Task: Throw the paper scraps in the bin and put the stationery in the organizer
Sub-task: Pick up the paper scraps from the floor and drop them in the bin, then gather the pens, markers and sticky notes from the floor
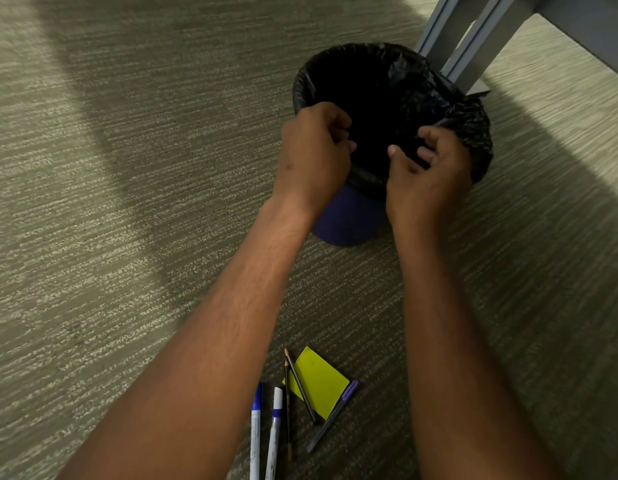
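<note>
A purple bin (pixel 349 220) lined with a black bag (pixel 449 109) stands on the carpet. Both my hands hover over its near rim. My left hand (pixel 314 150) has its fingers curled in, and no scrap shows in it. My right hand (pixel 428 168) has loosely bent fingers, nothing visible in it. The inside of the bin is dark. On the floor near me lie a yellow sticky note pad (pixel 321 382), two pencils (pixel 300 389), two white markers with blue caps (pixel 274 431) and a purple pen (pixel 331 415).
Grey metal furniture legs (pixel 473 39) stand just behind the bin at the upper right. Green-grey carpet (pixel 110 202) covers the floor all around. No organizer is in view.
</note>
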`<action>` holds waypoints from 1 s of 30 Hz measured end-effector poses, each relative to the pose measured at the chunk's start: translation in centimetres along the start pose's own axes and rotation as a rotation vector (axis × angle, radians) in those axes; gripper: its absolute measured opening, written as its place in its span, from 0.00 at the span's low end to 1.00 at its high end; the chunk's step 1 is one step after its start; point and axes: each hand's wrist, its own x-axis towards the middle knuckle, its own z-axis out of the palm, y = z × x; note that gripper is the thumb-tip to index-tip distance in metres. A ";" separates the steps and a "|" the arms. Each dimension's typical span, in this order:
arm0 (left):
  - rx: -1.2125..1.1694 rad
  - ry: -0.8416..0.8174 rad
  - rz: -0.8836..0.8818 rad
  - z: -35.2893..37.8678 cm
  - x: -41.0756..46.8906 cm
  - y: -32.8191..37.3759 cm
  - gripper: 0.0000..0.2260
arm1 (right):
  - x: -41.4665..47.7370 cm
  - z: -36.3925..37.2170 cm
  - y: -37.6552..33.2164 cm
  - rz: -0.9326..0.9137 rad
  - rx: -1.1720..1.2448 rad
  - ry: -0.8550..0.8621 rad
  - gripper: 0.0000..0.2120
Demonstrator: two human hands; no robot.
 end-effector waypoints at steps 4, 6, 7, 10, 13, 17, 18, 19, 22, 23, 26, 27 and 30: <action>0.072 0.003 -0.031 -1.0 -0.1 -0.2 0.04 | -0.7 0.3 -0.6 -0.081 0.004 0.019 0.13; 0.122 -0.011 -0.067 -1.7 -0.1 -0.4 0.02 | -1.2 0.6 -1.0 -0.107 0.016 0.017 0.11; 0.148 -0.016 -0.087 -2.1 -0.1 -0.6 0.01 | -1.5 0.8 -1.2 -0.116 0.025 0.014 0.11; 0.212 0.003 -0.144 -3.1 -0.1 -1.0 0.03 | -2.5 1.3 -1.6 -0.146 0.057 0.001 0.08; 0.237 0.048 -0.206 -4.2 -0.2 -2.0 0.05 | -3.8 1.8 -2.0 -0.170 0.062 -0.032 0.07; 0.283 -0.046 -0.295 -4.9 -1.0 -3.5 0.09 | -6.3 2.5 -1.8 -0.154 0.082 -0.101 0.06; 0.315 -0.084 -0.335 -4.9 -1.4 -3.9 0.12 | -7.0 2.8 -1.6 -0.146 0.079 -0.126 0.06; 0.351 -0.131 -0.388 -4.8 -1.7 -4.2 0.14 | -7.7 3.0 -1.4 -0.136 0.070 -0.153 0.05; 0.546 -0.436 -0.515 -4.2 -2.5 -5.0 0.14 | -9.6 3.5 -0.4 -0.087 0.029 -0.236 0.06; 0.621 -0.555 -0.554 -3.9 -3.0 -5.1 0.16 | -10.2 3.6 0.1 -0.069 0.007 -0.255 0.06; 0.669 -0.721 -0.639 -3.3 -4.9 -6.0 0.19 | -12.3 3.6 1.9 -0.007 -0.065 -0.318 0.06; 0.676 -0.750 -0.638 -3.0 -5.6 -6.5 0.19 | -12.9 3.6 2.5 0.012 -0.085 -0.338 0.06; 0.655 -0.787 -0.647 -2.5 -7.2 -7.3 0.17 | -14.3 3.7 4.2 0.057 -0.137 -0.389 0.05</action>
